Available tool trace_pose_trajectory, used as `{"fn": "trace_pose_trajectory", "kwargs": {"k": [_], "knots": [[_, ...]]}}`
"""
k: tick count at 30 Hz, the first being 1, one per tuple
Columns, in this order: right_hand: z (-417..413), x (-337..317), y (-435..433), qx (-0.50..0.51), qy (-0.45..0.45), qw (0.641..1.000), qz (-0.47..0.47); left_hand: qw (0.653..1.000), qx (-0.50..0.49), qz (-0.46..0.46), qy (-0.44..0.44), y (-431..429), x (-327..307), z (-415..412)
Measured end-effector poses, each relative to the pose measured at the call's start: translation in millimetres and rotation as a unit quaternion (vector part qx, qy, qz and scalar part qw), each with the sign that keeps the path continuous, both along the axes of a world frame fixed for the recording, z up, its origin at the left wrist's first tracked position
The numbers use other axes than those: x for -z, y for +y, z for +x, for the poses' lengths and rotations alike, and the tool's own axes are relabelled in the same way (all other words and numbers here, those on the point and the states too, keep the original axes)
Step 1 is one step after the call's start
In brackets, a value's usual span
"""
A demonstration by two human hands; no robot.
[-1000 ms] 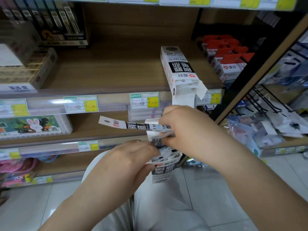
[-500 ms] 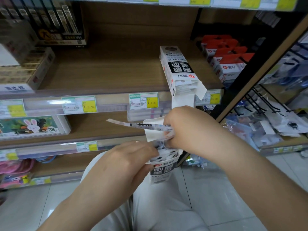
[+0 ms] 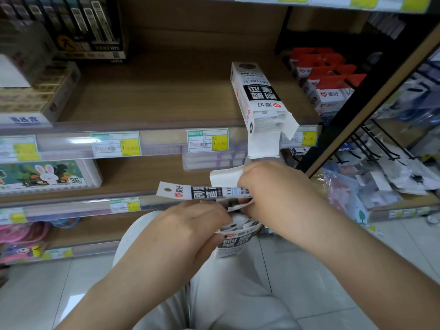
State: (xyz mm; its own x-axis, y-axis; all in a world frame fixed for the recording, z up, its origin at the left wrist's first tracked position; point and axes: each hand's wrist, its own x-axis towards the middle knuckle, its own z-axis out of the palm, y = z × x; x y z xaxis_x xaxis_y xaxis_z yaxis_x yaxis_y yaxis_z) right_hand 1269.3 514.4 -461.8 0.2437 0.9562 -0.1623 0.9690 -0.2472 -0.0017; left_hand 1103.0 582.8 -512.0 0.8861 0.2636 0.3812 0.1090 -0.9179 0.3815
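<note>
Risk: your right hand (image 3: 273,191) pinches one refill packet (image 3: 200,192); your left hand (image 3: 190,225) clamps the open box (image 3: 235,245); tilt it, remaining packets (image 3: 238,221) spill

Right hand (image 3: 273,194) covers one end of the flat packet (image 3: 202,192); left hand (image 3: 188,234) hides most of the open box (image 3: 235,244). Price tag (image 3: 207,140) print blurred; bunny case (image 3: 47,175) cut by left edge.
</note>
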Motion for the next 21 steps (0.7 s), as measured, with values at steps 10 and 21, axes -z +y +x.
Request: {"fn": "trace_pose_trajectory", "kwargs": {"k": [10, 21], "knots": [[-0.1, -10.5, -5.5, -0.033, 0.059, 0.997, -0.021, 0.999, 0.008, -0.030, 0.039, -3.7, 1.2, -5.6], [0.1, -19.6, -11.5, -0.054, 0.069, 0.993, -0.085, 1.000, 0.023, 0.008, 0.010, -11.0, -4.5, -2.6]]}}
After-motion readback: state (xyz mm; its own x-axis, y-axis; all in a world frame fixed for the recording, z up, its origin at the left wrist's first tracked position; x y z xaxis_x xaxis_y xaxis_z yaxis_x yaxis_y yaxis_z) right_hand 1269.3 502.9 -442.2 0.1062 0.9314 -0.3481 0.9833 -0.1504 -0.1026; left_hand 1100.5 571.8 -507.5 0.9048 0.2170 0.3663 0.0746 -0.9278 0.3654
